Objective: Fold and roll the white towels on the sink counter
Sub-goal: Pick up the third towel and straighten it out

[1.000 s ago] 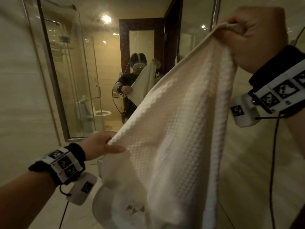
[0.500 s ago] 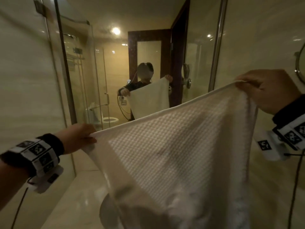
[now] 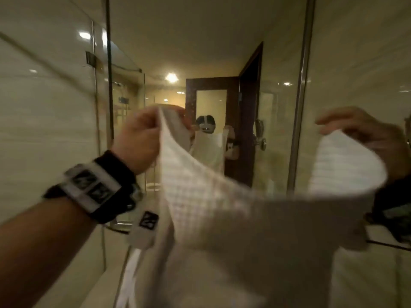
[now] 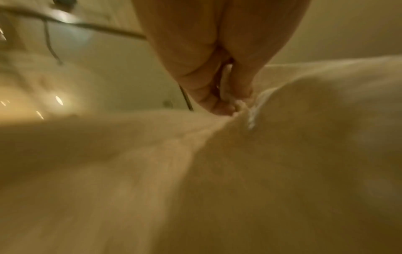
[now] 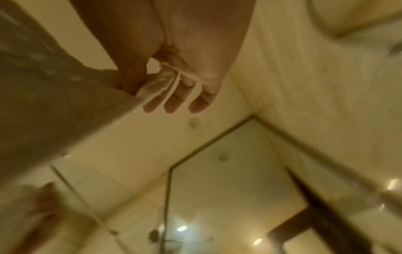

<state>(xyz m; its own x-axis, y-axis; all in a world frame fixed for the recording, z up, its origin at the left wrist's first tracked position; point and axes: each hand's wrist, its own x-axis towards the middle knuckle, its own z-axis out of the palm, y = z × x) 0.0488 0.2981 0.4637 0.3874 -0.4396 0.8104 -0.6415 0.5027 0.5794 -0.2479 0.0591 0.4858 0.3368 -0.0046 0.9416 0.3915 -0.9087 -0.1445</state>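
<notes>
A white waffle-weave towel [image 3: 233, 218] hangs spread in the air in front of me, blurred by motion. My left hand [image 3: 142, 138] pinches its upper left corner, raised to head height; the left wrist view shows the fingertips [image 4: 224, 104] bunching the towel [image 4: 195, 171] hem. My right hand [image 3: 364, 130] holds the upper right corner, where the edge curls over; in the right wrist view the thumb and forefinger pinch the towel [image 5: 54, 103] while the other fingers [image 5: 185, 96] stay straight. The sink counter is hidden behind the cloth.
A large wall mirror [image 3: 211, 103] straight ahead reflects me holding the towel. A glass shower partition [image 3: 97, 107] stands at the left and a metal-framed glass panel [image 3: 300, 96] at the right. A dark wooden door frame [image 3: 246, 121] with a handle shows behind.
Both hands have risen, the left one much more, so the towel's top edge now sits level at head height and sags between them. The view has tilted upward.
</notes>
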